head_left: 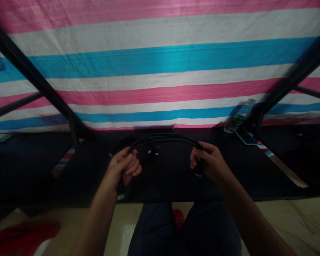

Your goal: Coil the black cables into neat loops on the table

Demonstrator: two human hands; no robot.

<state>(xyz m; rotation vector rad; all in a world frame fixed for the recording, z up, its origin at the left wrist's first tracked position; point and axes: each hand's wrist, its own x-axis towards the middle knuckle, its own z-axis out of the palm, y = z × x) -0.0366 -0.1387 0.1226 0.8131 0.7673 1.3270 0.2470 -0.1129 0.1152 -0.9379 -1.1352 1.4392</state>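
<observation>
A black cable is coiled into a loop and held above a dark table. My left hand is closed round the loop's left side. On the right side, my right hand grips the same coil with its fingers wrapped round it. Two small pale connector ends hang inside the loop. The lower arc of the coil is hard to see against the dark tabletop.
A plastic water bottle and a phone lie at the table's back right. Black frame bars slant at both sides before a pink, white and blue striped sheet. My dark-trousered legs are below, over a pale floor.
</observation>
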